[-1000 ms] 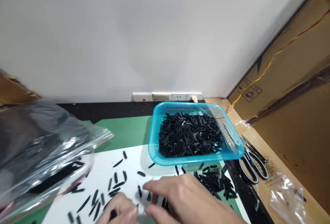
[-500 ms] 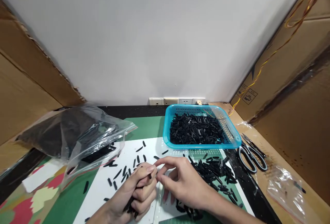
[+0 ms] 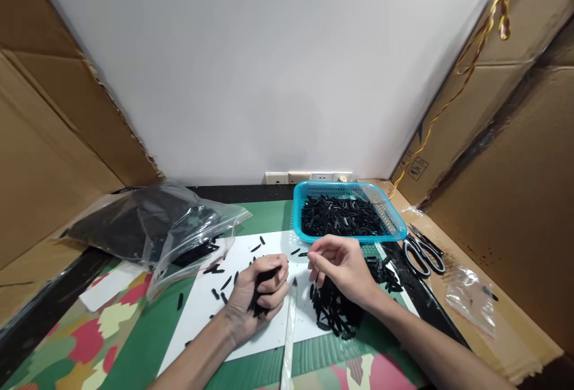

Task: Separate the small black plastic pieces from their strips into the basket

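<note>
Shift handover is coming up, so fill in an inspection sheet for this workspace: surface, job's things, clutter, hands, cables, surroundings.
Surface: white sheet over a green mat; patterned covering along the near side.
Job's things: black pieces in the left hand, loose on the sheet, heaped beside and below the right hand, and in the blue basket; clear zip bag with dark contents at left.
Clutter: scissors and small clear bag at right; white stick with a dark tip between the hands.
Left hand: closed around black pieces.
Right hand: thumb and forefinger close together, a piece at their tips; grip unclear.
Cables: twisted yellow-brown wire along the right cardboard.
Surroundings: white wall with socket plates; left cardboard.
</note>
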Action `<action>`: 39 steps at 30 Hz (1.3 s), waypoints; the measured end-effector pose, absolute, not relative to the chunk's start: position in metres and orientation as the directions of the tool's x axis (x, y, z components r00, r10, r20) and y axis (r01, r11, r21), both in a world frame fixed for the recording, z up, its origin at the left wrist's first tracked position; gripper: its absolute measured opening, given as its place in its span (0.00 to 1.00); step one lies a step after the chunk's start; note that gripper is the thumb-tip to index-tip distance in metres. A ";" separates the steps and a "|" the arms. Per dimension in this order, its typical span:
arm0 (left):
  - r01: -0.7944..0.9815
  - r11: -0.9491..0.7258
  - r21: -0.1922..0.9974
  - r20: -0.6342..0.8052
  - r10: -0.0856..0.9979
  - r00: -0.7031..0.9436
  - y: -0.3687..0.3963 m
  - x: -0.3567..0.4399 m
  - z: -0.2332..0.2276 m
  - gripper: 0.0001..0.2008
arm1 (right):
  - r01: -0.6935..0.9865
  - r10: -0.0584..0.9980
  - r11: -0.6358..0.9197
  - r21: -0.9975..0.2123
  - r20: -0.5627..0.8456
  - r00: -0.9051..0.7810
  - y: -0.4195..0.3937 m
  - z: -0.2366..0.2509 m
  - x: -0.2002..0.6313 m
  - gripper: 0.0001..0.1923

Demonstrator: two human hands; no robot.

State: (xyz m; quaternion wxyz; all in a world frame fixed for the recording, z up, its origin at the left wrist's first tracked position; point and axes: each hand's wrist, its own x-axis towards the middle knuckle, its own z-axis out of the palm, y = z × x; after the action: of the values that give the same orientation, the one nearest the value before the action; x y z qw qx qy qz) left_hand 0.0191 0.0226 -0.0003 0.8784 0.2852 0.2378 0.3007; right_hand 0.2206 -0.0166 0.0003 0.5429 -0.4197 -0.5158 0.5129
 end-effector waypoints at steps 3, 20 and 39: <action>-0.417 0.671 0.613 -0.240 0.661 0.712 0.023 0.019 0.001 0.13 | -0.135 0.989 0.134 -0.982 0.142 -0.048 -0.020 -0.001 0.222 0.19; -0.175 0.744 0.645 -0.378 0.510 0.773 0.011 0.024 -0.013 0.24 | 0.255 0.937 0.337 -0.906 0.299 -0.178 -0.035 -0.005 0.233 0.02; -0.202 0.710 0.674 -0.351 0.549 0.759 0.009 0.022 -0.014 0.18 | 0.141 0.977 0.144 -0.980 0.118 -0.179 -0.037 -0.002 0.230 0.03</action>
State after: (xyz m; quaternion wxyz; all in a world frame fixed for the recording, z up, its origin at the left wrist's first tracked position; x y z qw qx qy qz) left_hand 0.0218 0.0087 -0.0142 0.8830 0.3158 0.2747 0.2126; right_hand 0.2302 -0.0366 -0.0024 0.4476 -0.4584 -0.6096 0.4668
